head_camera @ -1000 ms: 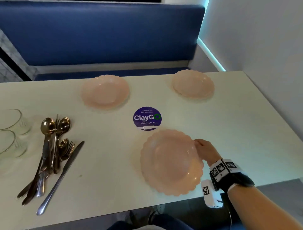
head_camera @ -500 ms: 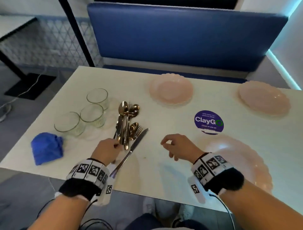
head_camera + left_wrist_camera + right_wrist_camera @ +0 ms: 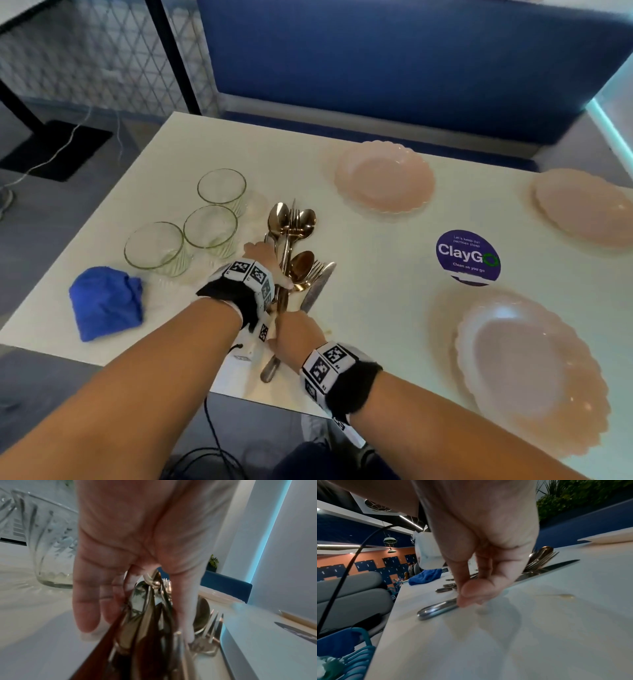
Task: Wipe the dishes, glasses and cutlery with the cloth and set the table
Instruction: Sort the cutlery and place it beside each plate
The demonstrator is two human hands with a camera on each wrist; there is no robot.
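Observation:
A bundle of spoons and forks lies left of centre on the white table. My left hand reaches over its handles, and in the left wrist view the thumb and fingers of that hand close around the bundle. A silver knife lies just right of the bundle. My right hand pinches the knife's handle; the right wrist view shows this hand with thumb and fingertips on the handle. A blue cloth sits crumpled at the near left.
Three clear glasses stand left of the cutlery. Pink scalloped plates lie at the far middle, far right and near right. A purple sticker is on the table. A blue bench runs behind.
My right hand left the near plate and moved left onto the knife handle. My left hand came in and closed over the cutlery bundle. The view turned left.

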